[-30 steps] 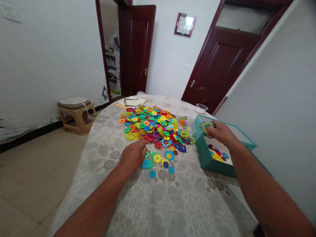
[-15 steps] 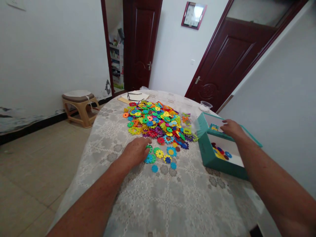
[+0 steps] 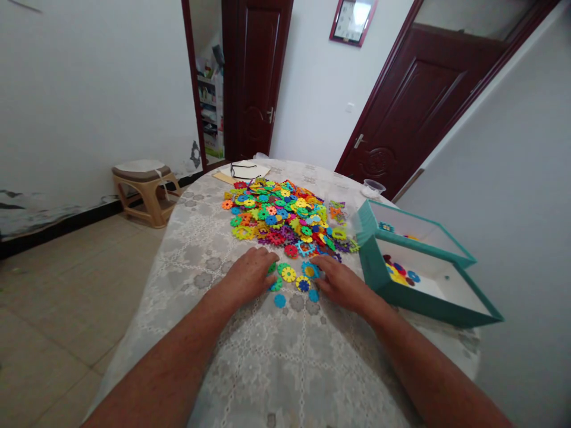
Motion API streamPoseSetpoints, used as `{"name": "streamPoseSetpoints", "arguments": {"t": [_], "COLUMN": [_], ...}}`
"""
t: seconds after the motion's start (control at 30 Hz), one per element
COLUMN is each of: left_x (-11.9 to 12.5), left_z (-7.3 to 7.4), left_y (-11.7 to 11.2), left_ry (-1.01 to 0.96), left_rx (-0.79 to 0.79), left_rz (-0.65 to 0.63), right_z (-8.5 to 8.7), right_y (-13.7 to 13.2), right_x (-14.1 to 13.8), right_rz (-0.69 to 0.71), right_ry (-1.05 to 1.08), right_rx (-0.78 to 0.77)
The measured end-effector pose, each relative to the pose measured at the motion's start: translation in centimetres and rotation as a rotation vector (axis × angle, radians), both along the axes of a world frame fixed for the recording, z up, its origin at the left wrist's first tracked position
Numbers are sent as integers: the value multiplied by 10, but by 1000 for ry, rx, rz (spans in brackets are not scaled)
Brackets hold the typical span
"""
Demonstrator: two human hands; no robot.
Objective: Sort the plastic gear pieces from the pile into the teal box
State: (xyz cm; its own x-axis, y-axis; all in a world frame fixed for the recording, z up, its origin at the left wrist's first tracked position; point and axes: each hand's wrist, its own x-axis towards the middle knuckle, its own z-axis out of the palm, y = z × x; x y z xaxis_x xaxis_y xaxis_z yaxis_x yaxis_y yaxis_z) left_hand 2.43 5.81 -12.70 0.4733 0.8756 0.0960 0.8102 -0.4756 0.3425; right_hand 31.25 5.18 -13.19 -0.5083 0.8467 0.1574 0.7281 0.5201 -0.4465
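On the patterned tablecloth, a small group of flower-shaped plastic discs lies between my two hands. My left hand [image 3: 250, 274] rests at its left side, thumb and fingers apart beside a green disc [image 3: 272, 268]. From the right, my right hand [image 3: 342, 284] reaches to a blue toothed piece with a yellow centre [image 3: 309, 270], its thumb and forefinger spread at the edge. Between the hands are a yellow disc [image 3: 289, 274] and a yellow disc with a blue centre [image 3: 303, 284]. Blue discs [image 3: 279, 301] lie nearer me.
Behind the hands is a large heap of colourful interlocking discs [image 3: 281, 217]. An open teal box [image 3: 414, 297] with some pieces inside stands at right. Glasses [image 3: 244, 172] on paper and a clear plastic bowl [image 3: 373, 187] are at the far edge. A stool [image 3: 145, 190] stands left.
My right hand has moved left from the box's far compartment to the small group of discs. My left hand stays near the same discs, having shifted slightly.
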Motion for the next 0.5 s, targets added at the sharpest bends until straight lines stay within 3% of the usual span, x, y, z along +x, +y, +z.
{"name": "streamPoseSetpoints", "arguments": {"t": [0.1, 0.27, 0.5], "left_x": [0, 1, 2], "left_z": [-1, 1, 1], "left_y": [0, 0, -1], "left_ry": [9, 17, 9], "left_rx": [9, 7, 1], "left_rz": [-2, -3, -3], "right_z": [-9, -5, -9], "right_y": [3, 1, 2], "right_x": [-4, -4, -11], "right_rz": [-41, -115, -25], "right_ry": [-34, -15, 145], "right_rx": [-23, -30, -37]}}
